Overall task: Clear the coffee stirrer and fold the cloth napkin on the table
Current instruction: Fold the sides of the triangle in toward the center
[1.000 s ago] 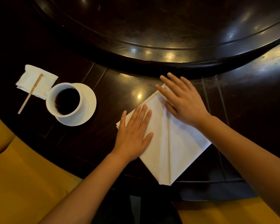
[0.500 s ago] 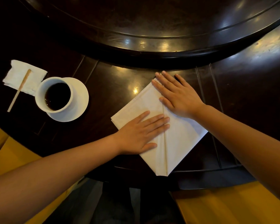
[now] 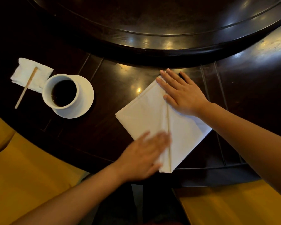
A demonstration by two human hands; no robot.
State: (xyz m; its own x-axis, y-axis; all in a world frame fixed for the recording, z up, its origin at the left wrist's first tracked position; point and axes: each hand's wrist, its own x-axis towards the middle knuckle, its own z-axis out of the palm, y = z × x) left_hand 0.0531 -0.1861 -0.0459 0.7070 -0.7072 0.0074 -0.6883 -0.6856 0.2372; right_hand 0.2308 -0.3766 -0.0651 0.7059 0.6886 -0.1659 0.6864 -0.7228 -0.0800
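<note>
Your left hand (image 3: 142, 155) is motion-blurred, flat and open on the lower corner of the cloth napkin (image 3: 159, 120) at frame centre, your right hand (image 3: 181, 93) spread flat on its upper corner, while the stirrer (image 3: 26, 87) lies upper left on a paper napkin (image 3: 24, 73) on the tabletop (image 3: 113, 88).

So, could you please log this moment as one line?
left hand: flat on cloth napkin | right hand: flat on top corner | coffee stirrer: on paper napkin
</note>
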